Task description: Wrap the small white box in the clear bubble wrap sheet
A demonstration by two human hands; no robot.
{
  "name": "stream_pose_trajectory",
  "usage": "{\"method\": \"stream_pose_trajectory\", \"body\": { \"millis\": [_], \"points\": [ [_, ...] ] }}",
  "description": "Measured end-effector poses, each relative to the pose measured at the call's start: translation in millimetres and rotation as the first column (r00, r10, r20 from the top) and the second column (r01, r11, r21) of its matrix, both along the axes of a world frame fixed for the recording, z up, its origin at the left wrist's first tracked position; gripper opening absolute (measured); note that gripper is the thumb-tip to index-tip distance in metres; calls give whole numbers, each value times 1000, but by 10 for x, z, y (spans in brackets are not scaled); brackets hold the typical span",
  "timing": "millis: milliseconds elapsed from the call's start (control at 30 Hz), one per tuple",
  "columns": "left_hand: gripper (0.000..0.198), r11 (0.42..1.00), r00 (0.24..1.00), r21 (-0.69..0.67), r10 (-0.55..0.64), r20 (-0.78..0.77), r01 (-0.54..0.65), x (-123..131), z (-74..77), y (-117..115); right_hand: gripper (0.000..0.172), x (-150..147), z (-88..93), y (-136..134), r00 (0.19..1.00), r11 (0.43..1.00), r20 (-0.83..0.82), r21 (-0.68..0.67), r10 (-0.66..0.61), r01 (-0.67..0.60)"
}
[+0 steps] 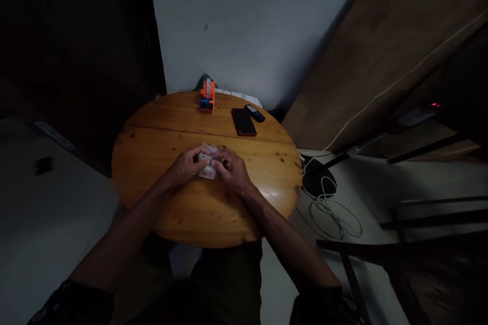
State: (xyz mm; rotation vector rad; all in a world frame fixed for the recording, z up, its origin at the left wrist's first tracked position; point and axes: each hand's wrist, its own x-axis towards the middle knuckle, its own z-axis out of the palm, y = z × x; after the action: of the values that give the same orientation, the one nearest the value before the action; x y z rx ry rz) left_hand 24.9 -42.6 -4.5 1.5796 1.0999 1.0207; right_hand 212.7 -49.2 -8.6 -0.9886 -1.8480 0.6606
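Observation:
Both hands meet over the middle of a round wooden table (168, 137). Between them is a small pale packet (207, 172) with faint reddish print on its lower part. My left hand (186, 165) pinches the packet's left side between thumb and fingers. From the other side, my right hand (232, 168) curls its fingers and thumb onto it. A small yellowish spot shows under the right fingers; I cannot make out what it is. The fingers hide much of the packet's middle, and dim light blurs its details.
At the table's back stand an orange and blue tape dispenser (207, 96), a dark tablet or phone with a red edge (244, 122), and a black keypad phone (255, 112). A pale wall (244, 25) rises behind. Coiled white cable (328, 208) lies on the floor at right, near dark furniture legs.

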Motion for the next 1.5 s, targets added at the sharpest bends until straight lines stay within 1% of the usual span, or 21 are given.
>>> {"method": "stream_pose_trajectory", "body": {
  "millis": [67, 200, 267, 333, 400, 467, 533, 600, 667, 733, 833, 900, 1033, 1200, 1300, 1433, 1500],
  "points": [
    [37, 999, 997, -1, 33, 72, -33, 15, -27, 9, 17, 3, 6, 0, 1000, 1000, 20, 17, 3, -4],
    [70, 994, 984, -97, 60, 166, -44, 38, -63, 42, 19, 3, -18, -2, 997, 999, 63, -7, -32, 33],
    [80, 991, 979, -129, 60, 195, -35, 42, -66, 48, 27, 1, -50, -6, 996, 998, 59, -2, -59, 59],
    [74, 991, 976, -130, 40, 216, -11, 41, -57, 41, 45, 1, -85, -8, 995, 996, 40, 16, -87, 86],
    [59, 989, 977, -149, 14, 212, 18, 34, -35, 25, 61, 4, -112, -7, 994, 994, 34, 41, -105, 104],
    [49, 981, 982, -189, -8, 189, 45, 17, -2, 8, 68, 10, -128, -1, 994, 993, 46, 62, -104, 101],
    [47, 975, 984, -213, -31, 174, 69, -14, 36, -2, 68, 17, -136, 11, 994, 992, 58, 86, -96, 91],
    [51, 967, 980, -215, -101, 171, 137, -52, 69, -4, 68, 26, -142, 29, 994, 992, 68, 97, -89, 82],
    [59, 959, 973, -191, -183, 142, 209, -85, 84, -4, 69, 39, -150, 51, 993, 992, 76, 92, -95, 88],
    [65, 963, 972, -137, -225, 70, 233, -101, 83, -5, 71, 57, -159, 70, 990, 990, 79, 83, -118, 111],
    [59, 976, 977, -45, -213, -6, 213, -92, 66, -7, 72, 76, -165, 89, 990, 990, 60, 51, -131, 128],
    [55, 979, 980, -29, -201, -11, 200, -79, 61, -5, 71, 72, -162, 100, 993, 993, 22, 4, -119, 119],
    [51, 982, 983, -49, -184, -10, 183, -70, 68, 10, 63, 9, -124, 157, 989, 991, -114, -104, -94, 82],
    [48, 985, 988, -81, -155, 1, 154, -73, 72, 27, 46, -75, -30, 318, 965, 981, -261, -191, -34, -18],
    [48, 981, 989, -134, -138, 48, 143, -61, 68, 31, 40, -90, -5, 410, 954, 976, -300, -215, -22, -45],
    [49, 975, 988, -188, -98, 119, 119, -41, 37, 41, 40, -110, -38, 431, 942, 978, -334, -205, -20, -51],
    [48, 982, 994, -171, -68, 84, 82, -38, 25, 46, 40, -123, -60, 404, 943, 982, -333, -183, -25, -39]
  ]
}}
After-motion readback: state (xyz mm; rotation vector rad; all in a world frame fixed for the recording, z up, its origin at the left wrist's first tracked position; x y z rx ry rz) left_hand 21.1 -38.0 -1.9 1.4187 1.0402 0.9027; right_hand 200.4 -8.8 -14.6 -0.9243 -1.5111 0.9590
